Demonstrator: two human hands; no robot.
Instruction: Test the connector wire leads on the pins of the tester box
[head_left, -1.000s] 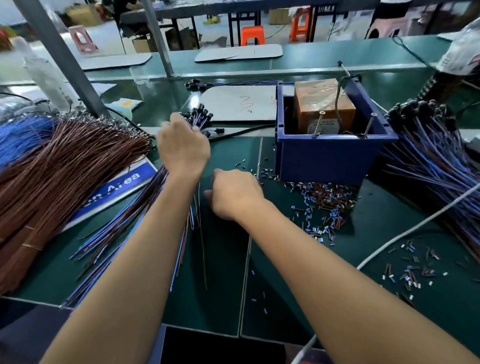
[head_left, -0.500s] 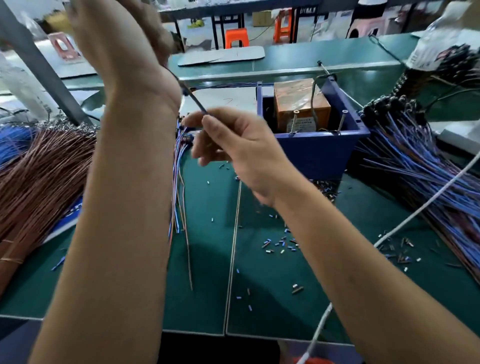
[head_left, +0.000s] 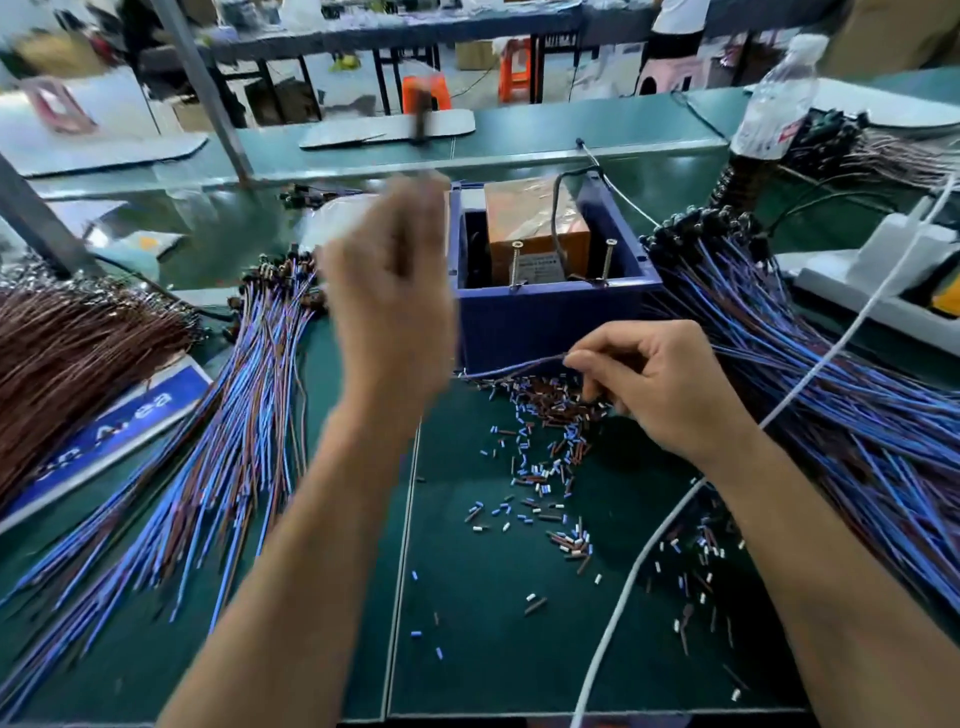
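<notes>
The tester box (head_left: 550, 322) is a blue bin holding an orange block (head_left: 535, 218), with two upright screw pins, one on the left (head_left: 514, 265) and one on the right (head_left: 608, 260). My right hand (head_left: 654, 384) is low in front of the box and pinches the leads of one blue-brown connector wire (head_left: 509, 368) between thumb and fingers. That wire runs left towards my left hand (head_left: 389, 301). My left hand is raised left of the box, blurred by motion, with fingers curled; it seems to grip the wire's connector end, which is hard to make out.
Blue-brown connector wires lie in one pile on the left (head_left: 244, 426) and another on the right (head_left: 841, 395). A brown wire bundle (head_left: 72, 353) is at the far left. Cut insulation bits (head_left: 545, 431) litter the green mat. A white cable (head_left: 670, 525), a water bottle (head_left: 774, 104) and a white device (head_left: 883, 270) are on the right.
My right hand has dropped from in front of the box's left corner to the mat before it, drawing the wire leads down. My left hand has come down and right from the top left.
</notes>
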